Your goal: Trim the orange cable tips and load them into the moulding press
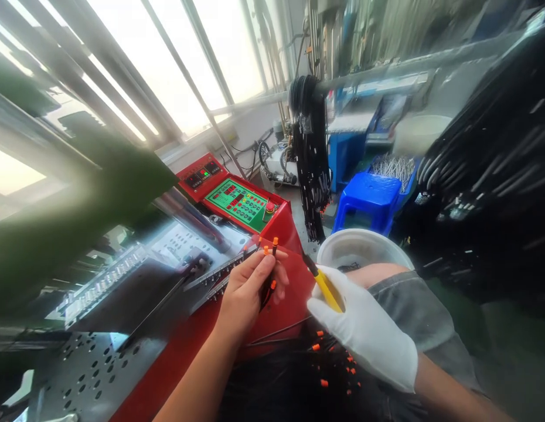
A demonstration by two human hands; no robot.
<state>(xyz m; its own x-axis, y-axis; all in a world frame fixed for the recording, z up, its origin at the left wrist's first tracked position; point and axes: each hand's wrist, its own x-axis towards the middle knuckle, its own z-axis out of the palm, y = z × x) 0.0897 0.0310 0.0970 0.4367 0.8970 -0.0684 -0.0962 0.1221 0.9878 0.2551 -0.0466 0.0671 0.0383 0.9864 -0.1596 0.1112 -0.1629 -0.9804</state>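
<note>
My bare left hand [250, 281] is closed around a few black cables with orange end caps [275, 241]; the caps stick out past the thumb and between the fingers. My right hand [360, 322], in a white glove, grips a hand tool with a yellow handle [329, 291]. Its dark tip points up and left, a short way from the left hand, and its exact kind is hard to make out. Below the glove, more orange-capped black cables [324, 383] lie in a dark bundle over my lap.
To the left stands a red machine with a green control panel [235, 202] and a perforated metal plate [96, 369]. Ahead are a white bucket [364, 240], a blue stool [369, 193] and hanging black cables [314, 158]. More dark cables [487, 164] hang at right.
</note>
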